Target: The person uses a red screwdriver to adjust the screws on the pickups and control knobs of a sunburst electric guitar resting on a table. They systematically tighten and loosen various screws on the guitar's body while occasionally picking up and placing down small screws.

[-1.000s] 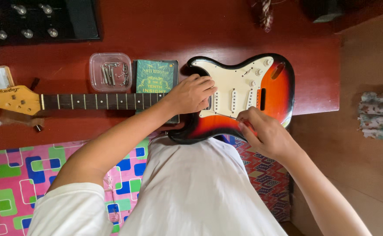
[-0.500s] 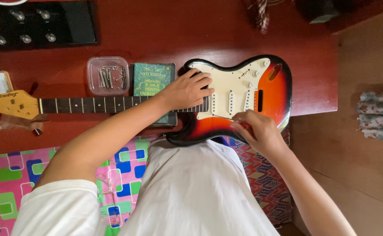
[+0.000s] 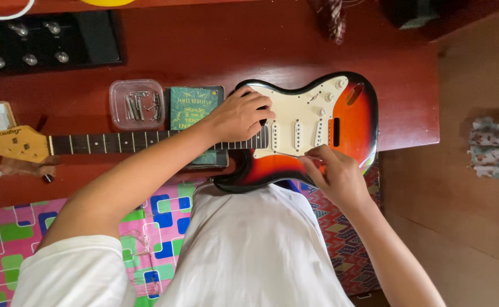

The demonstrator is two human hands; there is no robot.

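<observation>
A: Why does the electric guitar (image 3: 340,122) lie flat across the red surface (image 3: 215,51)?

B: Flat on its back it shows its whole front to the person; the headstock (image 3: 13,143) lies far out beyond the left hand (image 3: 239,118), and the sunburst body sits under both hands.

A: And the clear plastic box of metal pins (image 3: 137,104)?

B: It sits just beyond the left forearm, beside a green book (image 3: 195,108), within easy reach. The book partly slips under the neck (image 3: 147,140), seemingly propping it level.

A: What is the left hand doing?

B: It lies palm down where neck meets body, fingers curled over the upper horn, pressing rather than clasping, likely to steady the instrument.

A: The right hand (image 3: 336,173)?

B: At the near edge of the white pickguard (image 3: 300,122), fingertips pinched together; whether they hold something small I cannot tell
</observation>
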